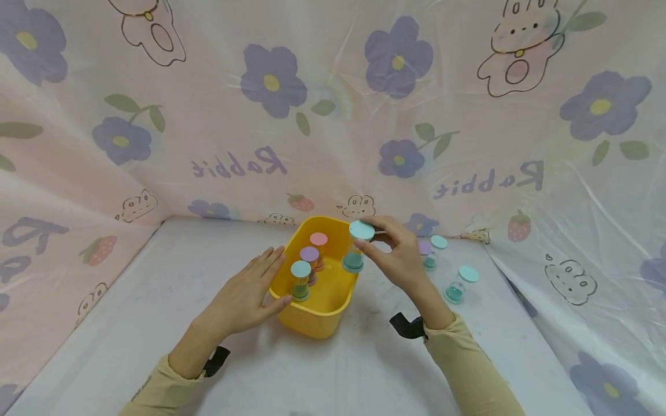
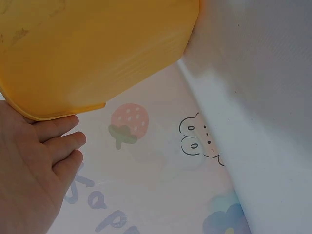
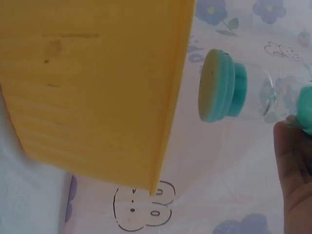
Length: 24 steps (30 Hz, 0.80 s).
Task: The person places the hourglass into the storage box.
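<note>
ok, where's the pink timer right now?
Head view: the pink timer stands in the left half of the yellow bin, toward its far end, just beyond the purple timer.

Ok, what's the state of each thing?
Yellow bin: upright, lidless
Held timer: aloft, sand below
Left hand: touching bin rim
Right hand: gripping held timer
Pink timer: standing in bin
Purple timer: standing in bin
Blue timer: standing in bin
Front table timer: standing, sand below
Rear table timer: standing, sand below
Lilac timer: mostly hidden
</note>
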Available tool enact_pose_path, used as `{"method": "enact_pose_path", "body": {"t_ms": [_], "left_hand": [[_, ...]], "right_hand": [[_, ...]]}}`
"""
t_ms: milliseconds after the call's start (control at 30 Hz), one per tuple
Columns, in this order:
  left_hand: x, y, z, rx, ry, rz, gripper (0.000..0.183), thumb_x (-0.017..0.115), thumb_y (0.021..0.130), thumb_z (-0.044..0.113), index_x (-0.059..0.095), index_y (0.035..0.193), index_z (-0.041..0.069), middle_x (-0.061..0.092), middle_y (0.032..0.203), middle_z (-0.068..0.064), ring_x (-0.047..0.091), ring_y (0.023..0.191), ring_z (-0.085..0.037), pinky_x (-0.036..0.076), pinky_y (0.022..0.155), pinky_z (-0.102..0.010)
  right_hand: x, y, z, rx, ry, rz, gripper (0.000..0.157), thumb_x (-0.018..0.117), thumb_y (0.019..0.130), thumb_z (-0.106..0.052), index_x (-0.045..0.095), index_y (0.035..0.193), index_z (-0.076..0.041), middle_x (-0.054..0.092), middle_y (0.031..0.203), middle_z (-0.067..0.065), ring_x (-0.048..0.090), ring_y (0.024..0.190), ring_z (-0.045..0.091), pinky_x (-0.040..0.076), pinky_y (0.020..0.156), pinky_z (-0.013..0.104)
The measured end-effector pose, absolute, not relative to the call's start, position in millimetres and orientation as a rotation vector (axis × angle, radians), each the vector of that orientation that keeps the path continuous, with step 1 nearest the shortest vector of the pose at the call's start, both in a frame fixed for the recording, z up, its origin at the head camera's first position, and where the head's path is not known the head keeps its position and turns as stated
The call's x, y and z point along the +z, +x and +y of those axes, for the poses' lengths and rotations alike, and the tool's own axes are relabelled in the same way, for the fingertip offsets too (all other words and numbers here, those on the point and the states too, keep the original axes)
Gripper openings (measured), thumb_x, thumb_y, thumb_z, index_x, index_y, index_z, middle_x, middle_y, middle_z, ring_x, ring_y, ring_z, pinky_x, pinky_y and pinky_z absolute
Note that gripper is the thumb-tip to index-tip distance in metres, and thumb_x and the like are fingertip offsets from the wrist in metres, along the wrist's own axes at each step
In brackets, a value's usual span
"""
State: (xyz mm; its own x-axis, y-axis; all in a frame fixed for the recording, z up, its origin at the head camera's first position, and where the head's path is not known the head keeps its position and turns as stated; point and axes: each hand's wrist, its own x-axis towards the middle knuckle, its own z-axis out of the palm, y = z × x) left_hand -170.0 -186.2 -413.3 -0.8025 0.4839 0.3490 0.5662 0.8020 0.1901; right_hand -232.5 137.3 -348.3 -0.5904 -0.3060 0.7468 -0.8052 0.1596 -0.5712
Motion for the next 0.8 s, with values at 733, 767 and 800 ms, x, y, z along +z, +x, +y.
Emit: {"method": "enact_pose_path", "body": {"t_ms": [733, 767, 800], "left_hand": [[-412, -169, -187, -0.418, -0.812, -2.706, 0.088, 0.056, 0.102, 0.057, 0.029, 0.162, -0.002, 0.025, 0.170, -0.016, 0.024, 0.157, -0.035, 0.026, 0.126, -0.054], [-412, -169, -187, -0.418, -0.812, -2.707, 0.088, 0.056, 0.102, 0.057, 0.029, 0.162, -0.002, 0.025, 0.171, -0.016, 0.024, 0.157, -0.035, 0.026, 0.126, -0.053], [-412, -169, -187, -0.418, -0.811, -2.708, 0.088, 0.056, 0.102, 0.057, 0.029, 0.162, -0.002, 0.024, 0.171, -0.016, 0.024, 0.157, -0.035, 0.026, 0.126, -0.053]], "right_hand": [[-356, -234, 101, 1.269, 1.356, -2.307, 0.042, 0.085, 0.087, -0.011, 0.071, 0.126, -0.003, 0.071, 0.113, 0.006, 0.069, 0.101, 0.019, 0.062, 0.088, 0.029], [-355, -234, 100, 1.259, 1.373, -2.336, 0.042, 0.085, 0.087, -0.011, 0.071, 0.126, -0.003, 0.070, 0.114, 0.006, 0.069, 0.103, 0.019, 0.062, 0.089, 0.028], [-355, -235, 99, 1.247, 1.387, -2.365, 0.044, 0.085, 0.087, -0.012, 0.071, 0.127, -0.002, 0.070, 0.115, 0.006, 0.068, 0.104, 0.019, 0.062, 0.090, 0.028]]}}
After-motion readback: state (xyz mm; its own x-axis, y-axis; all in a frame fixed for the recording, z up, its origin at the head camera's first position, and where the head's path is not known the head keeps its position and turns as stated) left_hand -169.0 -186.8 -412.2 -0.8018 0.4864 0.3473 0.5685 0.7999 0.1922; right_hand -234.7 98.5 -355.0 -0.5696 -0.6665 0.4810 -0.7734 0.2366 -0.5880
